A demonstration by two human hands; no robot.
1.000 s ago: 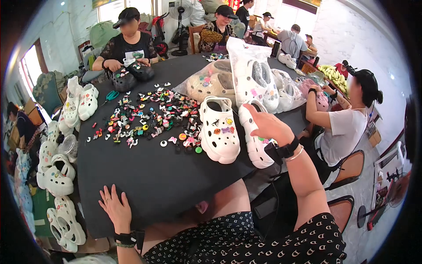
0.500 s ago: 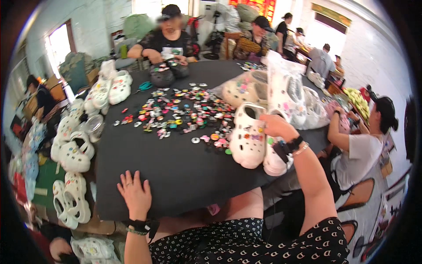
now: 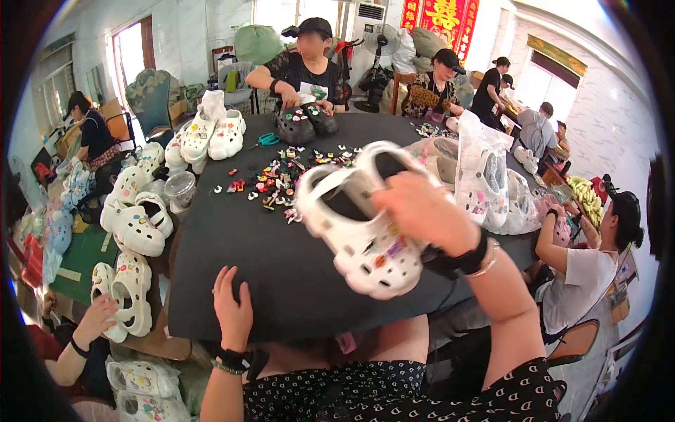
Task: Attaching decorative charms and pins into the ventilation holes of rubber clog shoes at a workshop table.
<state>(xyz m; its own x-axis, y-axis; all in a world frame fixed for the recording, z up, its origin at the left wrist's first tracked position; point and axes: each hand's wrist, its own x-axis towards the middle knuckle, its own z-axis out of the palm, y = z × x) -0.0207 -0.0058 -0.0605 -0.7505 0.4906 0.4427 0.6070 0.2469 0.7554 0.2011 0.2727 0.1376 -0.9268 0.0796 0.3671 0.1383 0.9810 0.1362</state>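
A pair of white clogs [image 3: 383,264], dotted with colourful charms, hangs over the black table [image 3: 228,246] in my right hand [image 3: 425,211]. My fingers are closed on the upper edges near the shoe openings, and the hand hides part of the second clog. Beyond the clogs lies a heap of small colourful shoe charms [image 3: 278,176], partly covered by them. My left hand [image 3: 232,309] is at the near left edge of the table, fingers loosely apart and holding nothing.
More white clogs [image 3: 137,228] line the left side, beside a clear jar [image 3: 181,190]. Bagged white clogs [image 3: 485,186] stand at the right. Across the table a person handles black clogs [image 3: 295,128] near teal scissors [image 3: 266,140]. A co-worker's hand [image 3: 98,316] touches clogs at lower left.
My right hand has lifted the white clogs off the table, moved them left and turned them. My left hand has turned on its side. A co-worker's hand has appeared at lower left.
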